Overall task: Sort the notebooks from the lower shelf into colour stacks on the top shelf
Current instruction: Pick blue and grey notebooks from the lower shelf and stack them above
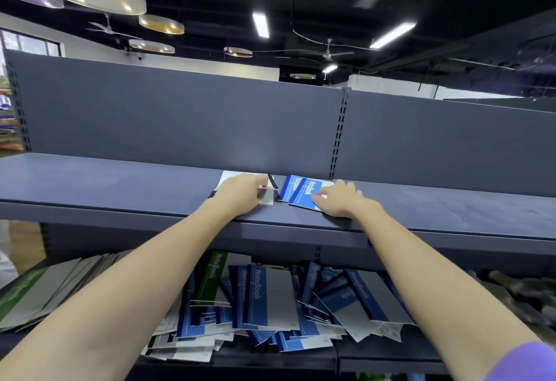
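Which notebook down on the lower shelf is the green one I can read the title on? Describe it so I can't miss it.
Start at the lower shelf, under the top shelf where both hands rest. In the jumbled notebook pile, look just right of the left forearm. The green notebook stands upright at the back, white "NoteBook" running up its cover; its neighbours to the right are blue.
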### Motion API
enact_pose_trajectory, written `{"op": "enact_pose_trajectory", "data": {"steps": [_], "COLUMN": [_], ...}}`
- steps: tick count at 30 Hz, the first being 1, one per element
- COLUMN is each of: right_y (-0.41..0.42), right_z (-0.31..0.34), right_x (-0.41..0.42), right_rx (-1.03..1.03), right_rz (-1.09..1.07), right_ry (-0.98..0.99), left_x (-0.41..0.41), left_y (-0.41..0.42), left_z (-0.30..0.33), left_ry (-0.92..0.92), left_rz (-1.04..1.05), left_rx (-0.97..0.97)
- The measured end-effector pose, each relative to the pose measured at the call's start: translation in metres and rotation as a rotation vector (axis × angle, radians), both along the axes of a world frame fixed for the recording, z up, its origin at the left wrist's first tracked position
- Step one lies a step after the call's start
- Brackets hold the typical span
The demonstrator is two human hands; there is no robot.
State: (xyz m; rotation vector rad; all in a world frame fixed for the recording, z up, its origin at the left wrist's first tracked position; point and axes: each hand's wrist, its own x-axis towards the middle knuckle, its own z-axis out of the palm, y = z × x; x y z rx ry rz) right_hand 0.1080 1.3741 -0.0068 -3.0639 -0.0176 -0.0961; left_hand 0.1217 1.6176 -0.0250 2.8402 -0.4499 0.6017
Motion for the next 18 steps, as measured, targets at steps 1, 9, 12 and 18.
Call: {"op": "enact_pose_trajectory", "data": {"steps": [1, 9, 12, 18], "right_y": [0.000, 0.006, 0.011, 0.022], "right_z": [-0.005, -0.010, -0.015, -0.014], "right_x": [0.002, 0.010, 0.015, 0.018], "right_rx": [0.018, 0.238, 0.167, 0.209], "right_rz": [0.018, 0.084, 0.065, 0.098], "right_ry": [-0.034, 0.004, -0.026, -0.163], "left_x": [0.001, 0.010, 0.011, 0.010], "left_y": [0.000, 0.004, 0.007, 0.027], "left_z": [0.000, -0.004, -0.004, 0.002], "left_ry": [0.003, 0.033, 0.050, 0.201], "left_rz": [-0.001, -0.024, -0.061, -0.179], "left_rx": [0.001, 0.004, -0.045, -0.272]}}
